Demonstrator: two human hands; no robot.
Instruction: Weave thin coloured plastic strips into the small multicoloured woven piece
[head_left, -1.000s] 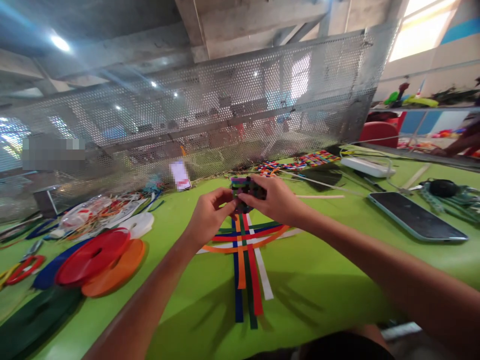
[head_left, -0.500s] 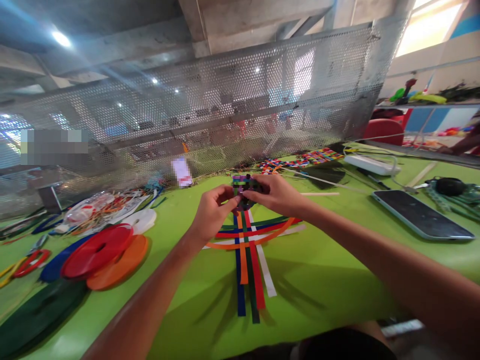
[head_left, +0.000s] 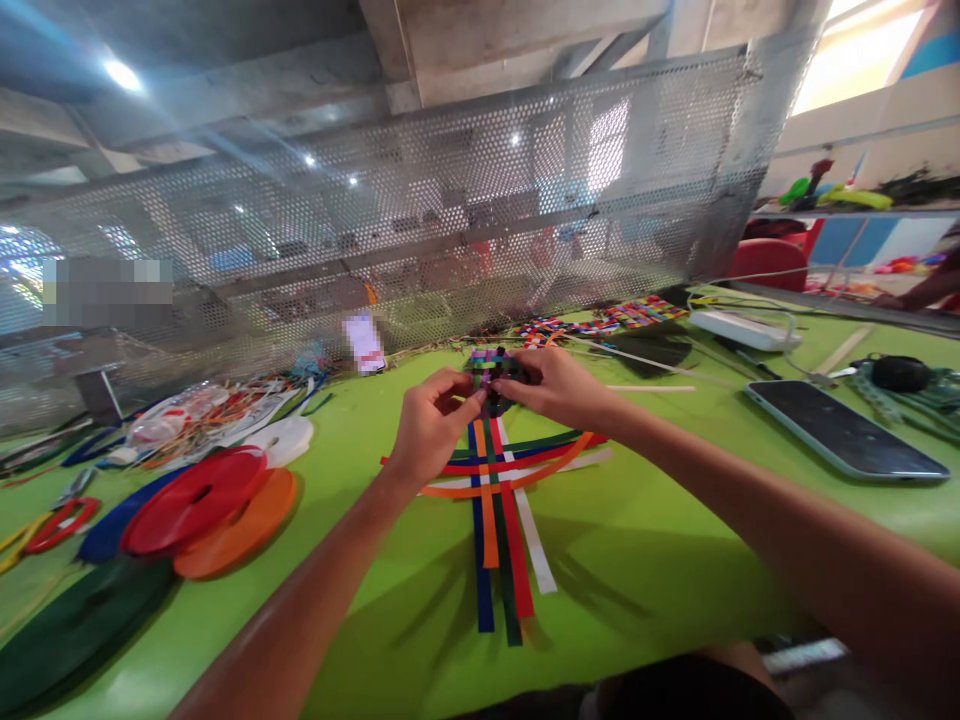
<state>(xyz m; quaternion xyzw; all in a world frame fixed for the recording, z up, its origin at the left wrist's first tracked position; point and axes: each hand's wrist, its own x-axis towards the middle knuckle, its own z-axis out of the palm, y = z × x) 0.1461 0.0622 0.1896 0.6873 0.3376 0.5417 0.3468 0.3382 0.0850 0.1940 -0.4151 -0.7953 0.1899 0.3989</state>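
Both hands meet over a small woven piece [head_left: 484,365] in purple, green and black, held above the table. My left hand [head_left: 435,415] pinches its left side between thumb and fingers. On the other side, my right hand [head_left: 562,390] grips the piece with fingers curled, hiding much of it. Just below lies a loose lattice of crossed flat strips: a blue strip [head_left: 484,590], an orange strip [head_left: 490,535], a red strip [head_left: 523,570] and a white strip [head_left: 538,550] among them. Their upper ends pass out of sight under the hands.
Coils of red strip [head_left: 169,510], orange strip [head_left: 247,530] and green strip [head_left: 82,620] lie at left, beside scissors [head_left: 64,525]. A phone [head_left: 844,430] and a power strip [head_left: 742,330] are at right. Behind the table stands a perforated metal panel [head_left: 450,200].
The woven piece and both hands have shifted very slightly to the right. The left end of a red cross strip now shows beside my left wrist.
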